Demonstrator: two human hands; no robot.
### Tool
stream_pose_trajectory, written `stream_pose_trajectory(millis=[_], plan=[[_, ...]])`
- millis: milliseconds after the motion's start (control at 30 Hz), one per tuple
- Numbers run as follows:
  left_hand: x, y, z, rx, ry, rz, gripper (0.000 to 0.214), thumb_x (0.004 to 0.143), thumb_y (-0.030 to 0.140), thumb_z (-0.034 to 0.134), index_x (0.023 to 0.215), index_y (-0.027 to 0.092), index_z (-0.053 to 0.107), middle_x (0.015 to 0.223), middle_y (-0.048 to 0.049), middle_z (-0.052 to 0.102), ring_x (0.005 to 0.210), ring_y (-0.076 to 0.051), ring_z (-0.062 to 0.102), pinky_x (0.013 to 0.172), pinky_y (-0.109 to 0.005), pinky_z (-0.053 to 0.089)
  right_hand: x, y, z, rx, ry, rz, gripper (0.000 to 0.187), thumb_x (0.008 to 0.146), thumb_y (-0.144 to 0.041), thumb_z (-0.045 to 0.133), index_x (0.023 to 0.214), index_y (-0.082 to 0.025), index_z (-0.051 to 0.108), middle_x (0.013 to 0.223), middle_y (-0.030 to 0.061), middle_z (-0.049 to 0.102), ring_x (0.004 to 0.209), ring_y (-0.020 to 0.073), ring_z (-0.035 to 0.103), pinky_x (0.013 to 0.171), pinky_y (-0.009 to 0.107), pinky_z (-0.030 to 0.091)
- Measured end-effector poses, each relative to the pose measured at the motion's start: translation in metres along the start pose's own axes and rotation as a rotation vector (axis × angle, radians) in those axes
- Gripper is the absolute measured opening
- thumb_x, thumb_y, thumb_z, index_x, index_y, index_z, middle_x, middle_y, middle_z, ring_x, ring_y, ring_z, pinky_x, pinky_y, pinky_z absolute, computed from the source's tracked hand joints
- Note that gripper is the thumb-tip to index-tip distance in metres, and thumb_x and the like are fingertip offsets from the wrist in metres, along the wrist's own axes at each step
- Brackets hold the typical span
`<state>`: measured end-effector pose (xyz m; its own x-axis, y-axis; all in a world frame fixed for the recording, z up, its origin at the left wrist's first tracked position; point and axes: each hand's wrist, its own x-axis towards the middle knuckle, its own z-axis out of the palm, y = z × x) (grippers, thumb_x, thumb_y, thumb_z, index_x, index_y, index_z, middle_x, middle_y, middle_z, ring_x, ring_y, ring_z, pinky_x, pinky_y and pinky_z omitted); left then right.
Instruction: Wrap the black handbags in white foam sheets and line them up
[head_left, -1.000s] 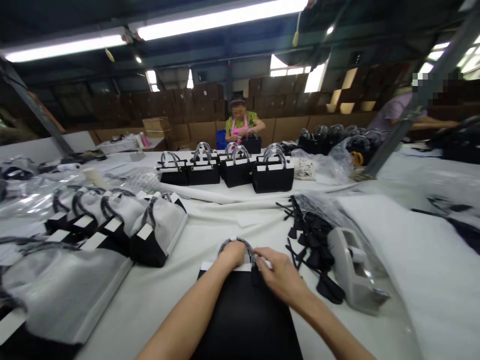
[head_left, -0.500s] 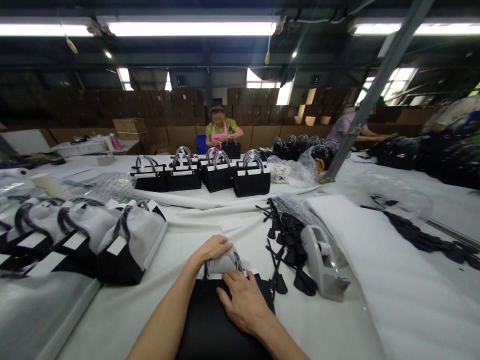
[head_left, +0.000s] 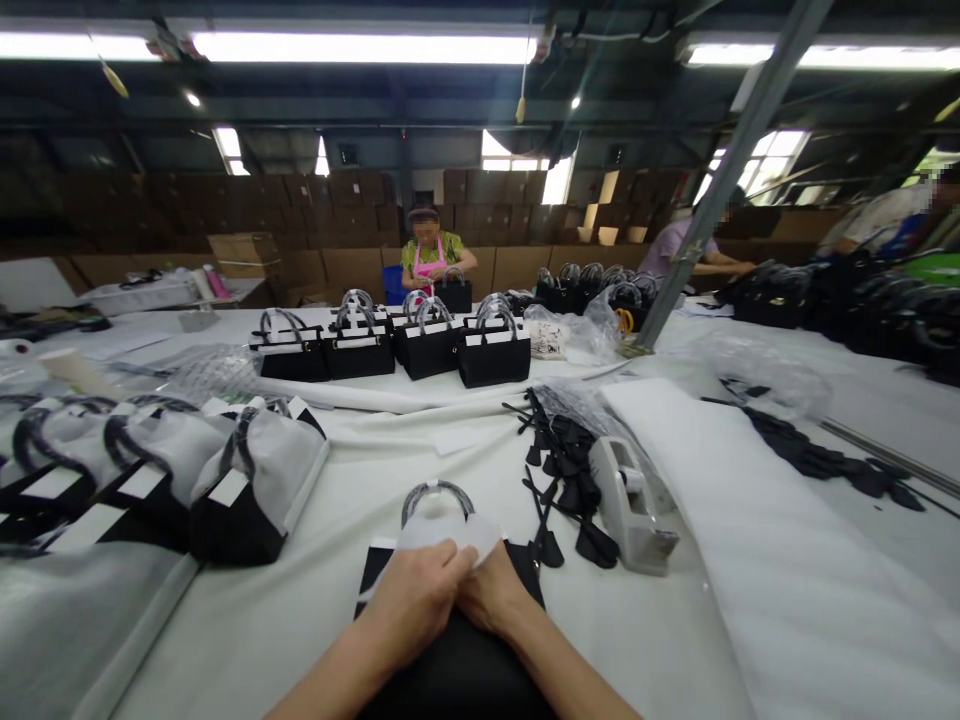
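Note:
A black handbag [head_left: 465, 675] lies close in front of me on the covered table, its upright handle [head_left: 437, 487] wrapped in clear plastic. A thin white sheet [head_left: 442, 530] covers part of the bag's top, below the handle. My left hand [head_left: 429, 597] pinches the edge of that sheet between closed fingers. Right beside it, my right hand [head_left: 491, 590] is at the bag's upper edge. Its fingertips are hidden behind the sheet and the left hand, so their grip does not show.
Wrapped handbags [head_left: 244, 480] crowd the left. A tape dispenser [head_left: 634, 510] and black straps with tags [head_left: 562, 460] lie to the right, next to white foam sheeting [head_left: 720, 480]. More black handbags [head_left: 427, 345] stand further back, before a co-worker [head_left: 431, 255]. A metal post [head_left: 720, 190] rises at right.
My left hand has come down from beside the handle to the white sheet. My right hand no longer lies flat on the bag; its fingers are now behind the sheet. The handle shows more fully.

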<state>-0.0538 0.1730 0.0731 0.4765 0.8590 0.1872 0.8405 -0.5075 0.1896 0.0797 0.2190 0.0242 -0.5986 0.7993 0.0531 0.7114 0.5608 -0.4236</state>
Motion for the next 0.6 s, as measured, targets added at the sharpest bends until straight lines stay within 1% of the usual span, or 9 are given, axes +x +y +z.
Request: stream_pose_trajectory(millis=[67,167,233,300,400,467,500,533,600], plan=[[-0.019,0.002,0.029,-0.044,0.124,-0.168,0.031,0.094,0.022,0.032,0.12,0.017,0.048,0.092,-0.0065,0.063,0.081,-0.02,0.06,0.065,-0.03,0.044,0.003,0.003,0.002,0.02,0.011,0.012,0.021,0.082,-0.019,0.05,0.096,-0.019,0.066,0.106,0.0082,0.068,0.104,0.0242,0.056,0.098,0.041,0.033],[-0.032,0.005,0.052,-0.062,0.218,-0.346,0.024,0.096,0.023,0.031,0.106,0.018,0.053,0.089,-0.0058,0.061,0.08,-0.02,0.06,0.067,-0.03,0.045,-0.004,0.006,0.004,0.035,0.117,0.008,0.014,0.082,-0.018,0.051,0.081,-0.019,0.066,0.091,0.0049,0.069,0.09,0.0188,0.06,0.095,0.036,0.036],[-0.034,0.007,0.055,-0.032,0.23,-0.372,0.024,0.095,0.02,0.031,0.093,0.021,0.055,0.084,-0.0035,0.059,0.075,-0.018,0.059,0.065,-0.029,0.044,-0.016,0.005,0.001,-0.022,0.268,0.009,0.012,0.083,-0.019,0.054,0.075,-0.018,0.063,0.08,0.0043,0.068,0.082,0.0178,0.06,0.089,0.034,0.04],[-0.035,0.01,0.054,0.019,0.267,-0.356,0.026,0.095,0.017,0.032,0.088,0.021,0.056,0.081,-0.0028,0.057,0.072,-0.018,0.057,0.063,-0.029,0.043,-0.031,0.0,-0.008,-0.144,0.457,-0.019,0.009,0.084,-0.02,0.056,0.078,-0.017,0.062,0.081,0.0066,0.066,0.084,0.02,0.06,0.087,0.036,0.041],[-0.036,0.014,0.049,0.085,0.324,-0.254,0.027,0.093,0.015,0.033,0.091,0.02,0.06,0.078,-0.003,0.058,0.071,-0.017,0.056,0.065,-0.029,0.044,-0.044,-0.012,-0.027,-0.403,0.604,-0.254,0.017,0.087,-0.022,0.054,0.104,-0.019,0.059,0.114,0.0123,0.062,0.113,0.0279,0.051,0.101,0.051,0.03],[-0.038,0.018,0.045,0.098,0.346,-0.208,0.029,0.093,0.014,0.033,0.095,0.02,0.062,0.08,-0.0042,0.06,0.074,-0.018,0.056,0.068,-0.03,0.045,-0.043,-0.02,-0.036,-0.551,0.537,-0.442,0.03,0.091,-0.02,0.05,0.12,-0.024,0.052,0.123,0.0105,0.058,0.122,0.0281,0.046,0.107,0.06,0.016],[-0.041,0.02,0.042,0.099,0.355,-0.209,0.03,0.093,0.014,0.033,0.096,0.021,0.062,0.083,-0.0048,0.061,0.076,-0.018,0.056,0.071,-0.031,0.046,-0.041,-0.023,-0.037,-0.602,0.47,-0.483,0.031,0.092,-0.018,0.048,0.122,-0.024,0.051,0.115,0.0095,0.062,0.117,0.0265,0.05,0.108,0.06,0.014],[-0.045,0.022,0.039,0.099,0.362,-0.222,0.028,0.093,0.017,0.035,0.097,0.022,0.063,0.087,-0.0056,0.062,0.08,-0.019,0.057,0.075,-0.034,0.046,-0.038,-0.024,-0.036,-0.639,0.399,-0.479,0.03,0.092,-0.015,0.046,0.12,-0.021,0.053,0.102,0.0085,0.066,0.106,0.0247,0.056,0.108,0.058,0.017],[-0.057,0.025,0.034,0.099,0.367,-0.261,0.019,0.089,0.032,0.05,0.099,0.023,0.064,0.106,-0.0089,0.061,0.097,-0.025,0.056,0.087,-0.044,0.045,-0.031,-0.025,-0.031,-0.688,0.269,-0.382,0.026,0.09,-0.01,0.045,0.113,-0.014,0.057,0.078,0.0065,0.066,0.082,0.0218,0.062,0.102,0.05,0.032]])
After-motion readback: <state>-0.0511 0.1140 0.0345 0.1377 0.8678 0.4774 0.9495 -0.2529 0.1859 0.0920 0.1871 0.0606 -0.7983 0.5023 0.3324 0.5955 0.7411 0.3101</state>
